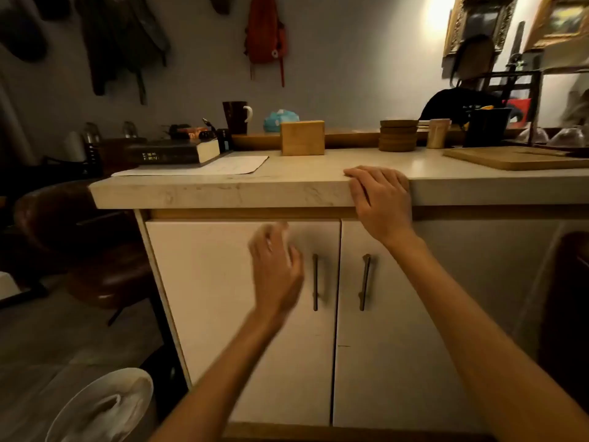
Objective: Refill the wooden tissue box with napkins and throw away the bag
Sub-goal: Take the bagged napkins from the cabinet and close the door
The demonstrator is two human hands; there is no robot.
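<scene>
The wooden tissue box (302, 137) stands upright at the back of the pale countertop (223, 193). Behind it on a raised ledge lies a blue tissue pack (281, 120). My right hand (379, 199) rests flat over the counter's front edge, fingers spread, holding nothing. My left hand (276, 269) is blurred in front of the left cabinet door (223, 298), fingers apart and empty, just left of that door's dark handle (315, 282). Both white cabinet doors are closed. No napkin bag is visible.
A white bin with a liner (105, 406) stands on the floor at lower left. A brown stool (79, 237) sits left of the cabinet. On the counter are a thick book (172, 153), a paper sheet (236, 165), stacked wooden coasters (398, 135) and a cutting board (516, 157).
</scene>
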